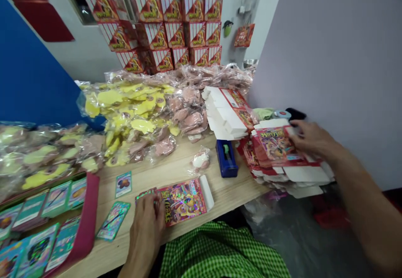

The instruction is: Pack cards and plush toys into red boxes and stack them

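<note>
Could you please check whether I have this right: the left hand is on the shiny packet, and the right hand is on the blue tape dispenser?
Not quite: the head view shows the right hand on a red box, not on the tape dispenser, which stands apart from it. The left hand is on the shiny packet, as you said.

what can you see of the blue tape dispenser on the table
The tape dispenser has a blue body, plastic by its look, with a roll of clear tape on a green hub in its upper part. It stands upright on the light wood table, with a small clear bag to its left in view and a pile of red printed cartons close on the other side. Neither the left hand nor the right hand touches it.
</note>
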{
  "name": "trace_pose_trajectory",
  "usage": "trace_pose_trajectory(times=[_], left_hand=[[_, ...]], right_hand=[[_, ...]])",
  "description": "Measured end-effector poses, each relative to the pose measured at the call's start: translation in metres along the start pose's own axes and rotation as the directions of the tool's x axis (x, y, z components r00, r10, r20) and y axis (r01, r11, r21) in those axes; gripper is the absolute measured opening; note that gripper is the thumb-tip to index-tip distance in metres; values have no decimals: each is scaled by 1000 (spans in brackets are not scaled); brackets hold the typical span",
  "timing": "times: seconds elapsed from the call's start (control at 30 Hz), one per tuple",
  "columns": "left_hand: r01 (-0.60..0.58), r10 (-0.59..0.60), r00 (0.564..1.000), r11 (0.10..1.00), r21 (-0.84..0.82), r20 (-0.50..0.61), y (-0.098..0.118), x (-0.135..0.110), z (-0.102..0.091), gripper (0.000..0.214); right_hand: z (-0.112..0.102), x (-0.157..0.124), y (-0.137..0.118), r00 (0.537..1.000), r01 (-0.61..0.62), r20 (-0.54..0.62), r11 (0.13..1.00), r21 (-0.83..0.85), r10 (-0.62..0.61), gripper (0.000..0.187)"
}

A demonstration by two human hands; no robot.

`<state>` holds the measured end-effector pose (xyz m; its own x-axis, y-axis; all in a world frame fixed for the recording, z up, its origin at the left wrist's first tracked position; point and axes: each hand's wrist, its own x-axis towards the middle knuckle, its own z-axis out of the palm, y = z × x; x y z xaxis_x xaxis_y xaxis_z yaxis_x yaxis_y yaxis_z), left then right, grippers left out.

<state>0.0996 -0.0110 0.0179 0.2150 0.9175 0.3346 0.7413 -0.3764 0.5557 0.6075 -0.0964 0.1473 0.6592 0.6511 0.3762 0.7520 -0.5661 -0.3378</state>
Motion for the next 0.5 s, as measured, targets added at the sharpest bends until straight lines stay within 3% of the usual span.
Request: trace_pose_trajectory(times=[0.07, 0.17, 0.2, 0.23, 0.27, 0.33, 0.4, 0.5], left_hand=[[-189, 189, 982, 982, 14, 23, 11, 5, -5, 20], [-331, 331, 906, 942, -44, 263, 33, 17, -7, 33], [-354, 348, 864, 934, -54, 364, 42, 21, -5, 48], [-371, 353, 815, 927, -54, 459, 51, 23, -1, 65], [-374, 334, 777, 927, -34, 533, 60, 24, 4, 79], [-341, 240, 755, 939, 52, 610, 77, 21, 18, 94], [-275, 134, 767, 952, 132, 628, 92, 12, 29, 101], [-154, 14, 771, 974, 164, 636, 105, -4, 34, 100]], right_hand=[[4, -1, -5, 1000, 20, 4, 991, -130, -19, 19], [8, -27, -51, 986, 139, -54, 963, -230, -156, 27], [12, -39, -75, 972, 226, -22, 954, -198, -235, 28], [18, -51, -102, 936, 345, 125, 930, -130, -330, 25], [28, -62, -130, 861, 433, 321, 900, -57, -394, 24], [55, -78, -182, 771, 486, 467, 874, 7, -432, 16], [88, -84, -223, 743, 480, 530, 877, 1, -408, 8], [130, -81, -251, 732, 455, 580, 890, -26, -358, 6]])
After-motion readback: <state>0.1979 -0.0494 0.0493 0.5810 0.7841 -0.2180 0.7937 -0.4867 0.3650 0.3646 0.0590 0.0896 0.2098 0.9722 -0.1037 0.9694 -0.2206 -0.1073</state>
